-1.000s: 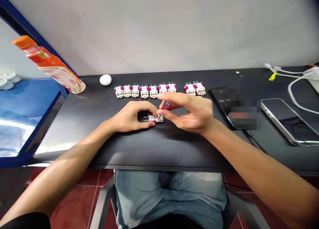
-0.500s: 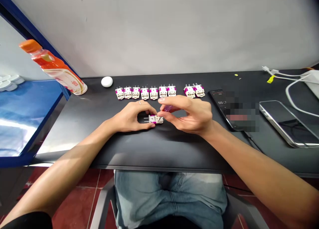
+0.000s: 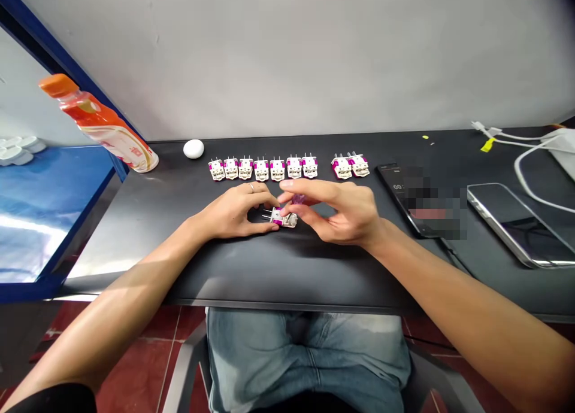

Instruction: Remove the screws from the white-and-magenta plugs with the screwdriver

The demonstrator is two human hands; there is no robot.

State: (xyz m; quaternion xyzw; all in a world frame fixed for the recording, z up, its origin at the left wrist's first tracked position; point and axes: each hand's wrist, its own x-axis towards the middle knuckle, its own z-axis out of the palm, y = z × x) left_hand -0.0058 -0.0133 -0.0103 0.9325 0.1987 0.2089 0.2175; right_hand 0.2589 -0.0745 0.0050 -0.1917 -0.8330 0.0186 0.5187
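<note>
Over the dark table, my left hand [image 3: 232,212] steadies a white-and-purple plug piece [image 3: 284,218] between thumb and fingers. Its metal prongs point left into my palm, and the other end faces right. My right hand [image 3: 338,209] is closed in a pinch around a small translucent purple piece [image 3: 298,199], partly covered by the fingers. Its fingertips are right above the held plug piece; whether they touch it I cannot tell. Behind both hands stands a row of several similar plug pieces [image 3: 261,170], prongs upward, with a pair [image 3: 342,167] set apart on the right.
A tilted-looking orange bottle [image 3: 108,128] and a white egg-shaped object [image 3: 193,149] are at the back left. To the right lie a dark phone [image 3: 395,188] with a cable, a second phone [image 3: 521,224], and white cables [image 3: 521,161]. A wall [image 3: 305,60] rises behind the table.
My right hand has moved slightly left and down, bringing the purple piece closer over the plug piece. The plug piece has shifted a little to the right; my left hand keeps its grip.
</note>
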